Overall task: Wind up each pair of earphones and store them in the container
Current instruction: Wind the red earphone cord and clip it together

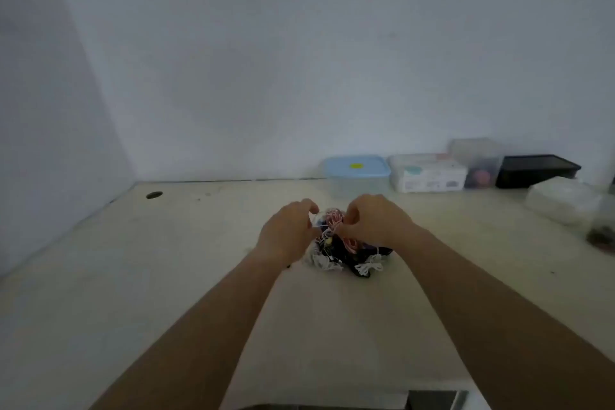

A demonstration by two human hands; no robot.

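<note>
At mid-counter (166, 276), the left hand (288, 233) and right hand (372, 221) each pinch cords atop the tangled earphones (346, 253). Along the far wall, right: blue-lidded container (356, 170), closed, contents indiscernible; clear box (427, 173) holding white packaging; black tray (537, 170), interior hidden.

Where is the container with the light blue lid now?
In the head view, the blue-lidded container stands at the far edge of the table, right of centre, just left of a white box.
</note>
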